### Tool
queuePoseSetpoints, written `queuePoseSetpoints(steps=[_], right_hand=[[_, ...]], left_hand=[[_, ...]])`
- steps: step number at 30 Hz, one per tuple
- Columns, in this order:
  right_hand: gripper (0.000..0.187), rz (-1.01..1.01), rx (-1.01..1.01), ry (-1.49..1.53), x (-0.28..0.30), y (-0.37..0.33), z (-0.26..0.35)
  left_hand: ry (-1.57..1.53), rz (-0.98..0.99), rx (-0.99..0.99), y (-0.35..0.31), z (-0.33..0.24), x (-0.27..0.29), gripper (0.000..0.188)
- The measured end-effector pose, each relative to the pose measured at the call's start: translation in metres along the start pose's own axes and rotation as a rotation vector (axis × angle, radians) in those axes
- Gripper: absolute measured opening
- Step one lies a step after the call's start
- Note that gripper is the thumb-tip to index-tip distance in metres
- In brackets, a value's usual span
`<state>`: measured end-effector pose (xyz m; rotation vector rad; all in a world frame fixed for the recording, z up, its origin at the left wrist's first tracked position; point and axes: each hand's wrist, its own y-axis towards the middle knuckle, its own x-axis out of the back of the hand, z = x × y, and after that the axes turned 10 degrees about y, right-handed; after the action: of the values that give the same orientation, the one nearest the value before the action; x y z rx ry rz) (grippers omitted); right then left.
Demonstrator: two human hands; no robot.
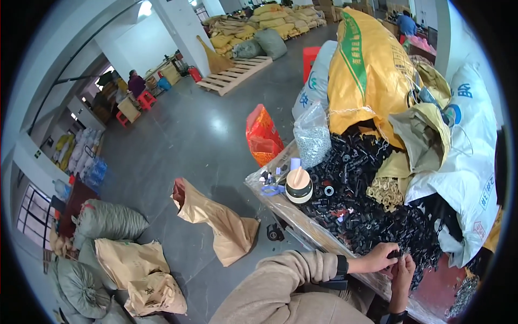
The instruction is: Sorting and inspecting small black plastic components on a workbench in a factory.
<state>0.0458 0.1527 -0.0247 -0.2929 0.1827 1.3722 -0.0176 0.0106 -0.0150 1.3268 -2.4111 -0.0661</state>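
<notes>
My left hand [376, 258] reaches in from a beige sleeve, its fingers closed around a small black plastic part [396, 254]. Close against it, my right hand [402, 271] pinches at the same part; its fingertips are partly hidden. Both hands are over the near edge of a table, beside a large heap of small black plastic parts [372, 216]. Farther along the edge stands a dark jar with a pinkish lid [298, 186]. Behind it, a clear bag of small grey pieces [313, 140] leans by the heap.
A big yellow woven sack [372, 70] and a white sack [458, 162] crowd the table's far and right sides. An open brown paper bag [226, 232] stands on the floor, left of the table. Stuffed sacks [108, 221] lie at lower left, and a wooden pallet [237, 75] farther off.
</notes>
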Motion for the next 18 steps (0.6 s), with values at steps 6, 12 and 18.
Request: queuePoseSetpoints(steps=[6, 12, 18], right_hand=[[0.019, -0.026, -0.074, 0.224, -0.006, -0.006, 0.001], [0.014, -0.022, -0.131, 0.348, 0.0, -0.006, -0.004], [0.016, -0.088, -0.13, 0.385, 0.0, -0.004, -0.006]], left_hand=[[0.094, -0.107, -0.192, -0.003, -0.006, -0.003, 0.016], [0.116, -0.024, -0.181, 0.001, -0.005, -0.002, 0.016], [0.029, -0.003, -0.007, 0.008, 0.001, -0.007, 0.014]])
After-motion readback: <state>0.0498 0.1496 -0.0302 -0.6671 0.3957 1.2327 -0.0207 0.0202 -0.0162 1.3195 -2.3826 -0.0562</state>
